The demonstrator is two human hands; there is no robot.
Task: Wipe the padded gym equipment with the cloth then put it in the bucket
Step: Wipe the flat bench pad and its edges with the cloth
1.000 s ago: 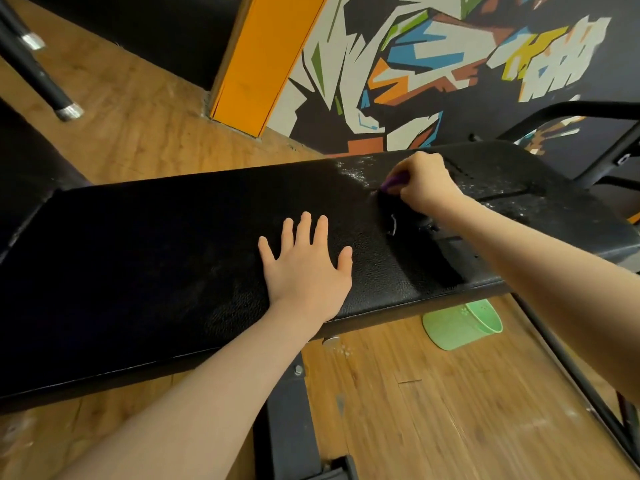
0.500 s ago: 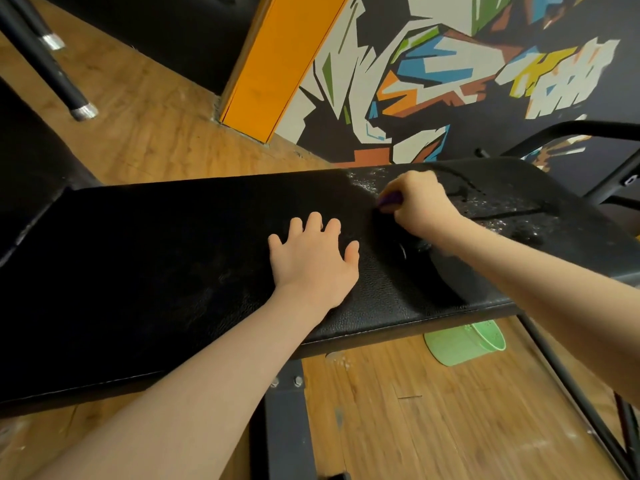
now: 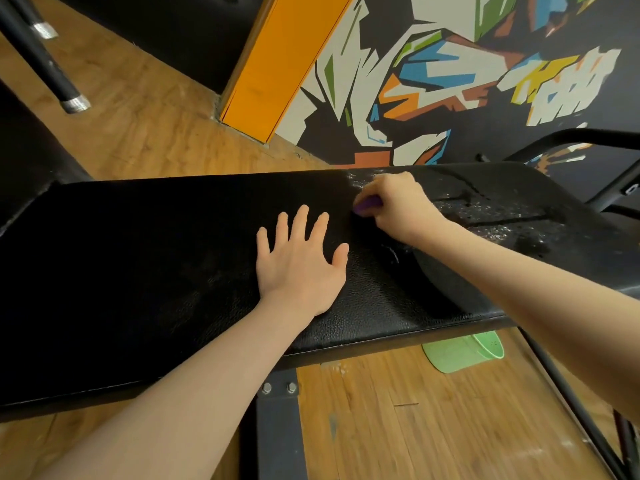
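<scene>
Head view shows the left hand [image 3: 300, 268] lying flat with fingers spread on the middle of the black padded bench [image 3: 138, 258]. The right hand [image 3: 398, 209] is curled around a purple cloth [image 3: 367, 205], pressing it on the pad near the far edge. Wet specks shine beside it. A green bucket [image 3: 464, 351] sits on the wood floor [image 3: 415, 427] under the near edge.

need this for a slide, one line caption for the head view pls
Right hand wipes the padded bench with a purple cloth; left hand rests flat beside it.
</scene>
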